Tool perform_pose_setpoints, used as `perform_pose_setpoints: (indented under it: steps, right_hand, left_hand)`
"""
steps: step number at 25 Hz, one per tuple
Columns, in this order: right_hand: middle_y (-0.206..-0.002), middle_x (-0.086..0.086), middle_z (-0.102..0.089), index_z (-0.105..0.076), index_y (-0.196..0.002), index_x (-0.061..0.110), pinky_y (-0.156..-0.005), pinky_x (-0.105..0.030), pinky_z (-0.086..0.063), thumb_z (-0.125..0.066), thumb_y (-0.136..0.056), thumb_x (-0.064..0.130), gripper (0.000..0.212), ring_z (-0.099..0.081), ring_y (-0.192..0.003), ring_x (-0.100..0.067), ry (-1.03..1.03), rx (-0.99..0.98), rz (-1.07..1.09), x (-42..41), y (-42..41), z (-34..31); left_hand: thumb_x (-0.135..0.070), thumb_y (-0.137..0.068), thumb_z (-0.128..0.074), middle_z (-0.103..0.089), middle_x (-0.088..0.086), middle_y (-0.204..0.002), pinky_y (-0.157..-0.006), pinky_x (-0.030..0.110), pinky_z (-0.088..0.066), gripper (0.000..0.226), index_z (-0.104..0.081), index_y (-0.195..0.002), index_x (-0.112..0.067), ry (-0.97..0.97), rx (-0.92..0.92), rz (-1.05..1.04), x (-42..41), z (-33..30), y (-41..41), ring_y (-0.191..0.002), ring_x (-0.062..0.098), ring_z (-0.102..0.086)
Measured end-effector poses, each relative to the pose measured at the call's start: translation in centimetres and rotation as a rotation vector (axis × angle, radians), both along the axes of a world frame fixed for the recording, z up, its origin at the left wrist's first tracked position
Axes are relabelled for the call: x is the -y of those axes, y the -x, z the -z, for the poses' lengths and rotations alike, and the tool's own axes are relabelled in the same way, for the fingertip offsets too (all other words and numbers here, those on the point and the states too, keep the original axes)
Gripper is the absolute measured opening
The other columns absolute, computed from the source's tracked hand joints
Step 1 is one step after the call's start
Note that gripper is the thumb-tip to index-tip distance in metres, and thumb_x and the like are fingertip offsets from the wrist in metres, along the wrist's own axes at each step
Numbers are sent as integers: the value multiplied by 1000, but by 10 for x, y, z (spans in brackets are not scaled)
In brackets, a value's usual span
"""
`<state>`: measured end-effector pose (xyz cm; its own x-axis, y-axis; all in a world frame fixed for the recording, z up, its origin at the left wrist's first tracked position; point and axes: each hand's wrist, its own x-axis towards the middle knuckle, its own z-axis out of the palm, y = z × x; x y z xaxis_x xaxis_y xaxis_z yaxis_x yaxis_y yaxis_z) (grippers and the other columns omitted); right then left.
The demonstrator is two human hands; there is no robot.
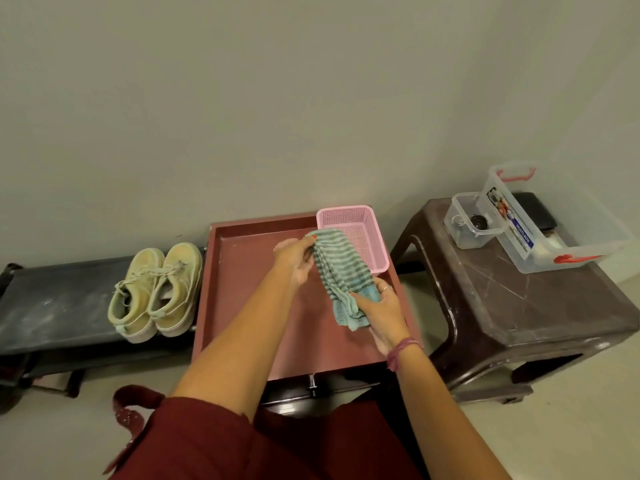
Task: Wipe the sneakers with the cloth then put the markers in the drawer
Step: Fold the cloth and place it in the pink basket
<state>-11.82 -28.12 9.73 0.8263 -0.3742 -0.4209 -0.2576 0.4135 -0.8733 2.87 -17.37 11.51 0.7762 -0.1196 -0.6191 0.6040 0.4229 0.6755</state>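
Two pale sneakers (156, 289); one striped cloth (341, 275); one pink basket (356, 233); two clear plastic boxes (540, 230); two hands (294, 261).

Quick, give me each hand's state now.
Left hand: grips the striped cloth's upper end.
Right hand: grips its lower end.

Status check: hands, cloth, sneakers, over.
Left hand and right hand both grip striped cloth over red tray. Sneakers untouched on bench. No markers seen.
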Motion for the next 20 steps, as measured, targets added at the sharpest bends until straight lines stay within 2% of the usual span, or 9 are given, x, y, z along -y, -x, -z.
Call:
perform_pose_setpoints:
  steps: [2, 4, 5, 7, 9, 10, 12, 16, 20]
  right_hand:
    - [-100, -6, -67, -53, -106, 20, -64, -36, -59, -76, -76, 5, 41, -69, -83, -18, 73, -15, 64, 4, -8, 5]
    - [-101, -5, -63, -48, -108, 23, -69, -38, -60, -77, -75, 10, 46, -68, -86, -19, 234, -29, 140, 13, -21, 14]
    - [-104, -5, -60, -46, -105, 24, -72, -31, -59, -77, -75, 12, 45, -66, -87, -18, 366, -46, 163, 17, -27, 16]
    - [-110, -2, -47, -48, -98, 21, -76, -3, -45, -74, -76, 13, 35, -56, -89, -10, 631, -76, 169, 27, -47, 23]
    - [-111, 3, -35, -56, -94, 13, -77, 7, -31, -71, -81, 13, 20, -47, -89, -6, 797, -95, 133, 34, -69, 28]
    - [-112, 3, -33, -60, -94, 9, -79, 7, -28, -70, -83, 16, 16, -45, -90, -5, 862, -99, 102, 37, -80, 33]
    - [-121, -1, -33, -65, -99, 4, -84, 1, -28, -67, -86, 22, 22, -42, -94, -4, 972, -111, 21, 44, -97, 44]
    - [-132, -6, -29, -60, -116, -3, -92, -18, -40, -67, -87, 28, 43, -43, -98, -7, 1073, -129, -91, 55, -116, 61]
    - [-135, -7, -30, -59, -117, -3, -93, -28, -46, -55, -94, 26, 37, -54, -105, -20, 1240, -207, -207, 63, -127, 81]
  left_hand:
    - [10, -89, -53, -64, 11, -83, -65, 29, -53, 20, -59, -91, -9, -80, 55, 0, 16, 8, -11, -71, 19, -61]
    - [9, -91, -49, -66, 10, -83, -59, 26, -54, 23, -66, -99, -4, -120, 106, 26, 37, 13, -27, -69, 19, -62]
    - [8, -92, -47, -67, 8, -83, -57, 24, -55, 26, -67, -106, -3, -139, 115, 44, 46, 15, -34, -68, 17, -62]
    - [4, -92, -50, -67, 4, -83, -58, 24, -52, 30, -65, -115, -6, -199, 118, 115, 65, 24, -51, -67, 15, -61]
    - [9, -85, -58, -65, 5, -86, -60, 25, -53, 43, -58, -124, -8, -225, 144, 230, 78, 36, -66, -70, 16, -62]
    - [15, -81, -59, -64, 7, -89, -61, 27, -54, 53, -54, -128, -9, -221, 158, 277, 83, 42, -72, -73, 17, -63]
    - [24, -77, -52, -63, 9, -97, -64, 28, -56, 64, -51, -131, -11, -216, 180, 319, 88, 56, -82, -79, 18, -63]
    - [24, -85, -37, -61, 15, -114, -80, 31, -56, 56, -55, -129, -5, -114, 179, 347, 95, 82, -107, -91, 20, -63]
    - [24, -89, -30, -58, 15, -125, -93, 38, -50, 57, -50, -134, -5, -107, 124, 399, 108, 104, -119, -112, 27, -57]
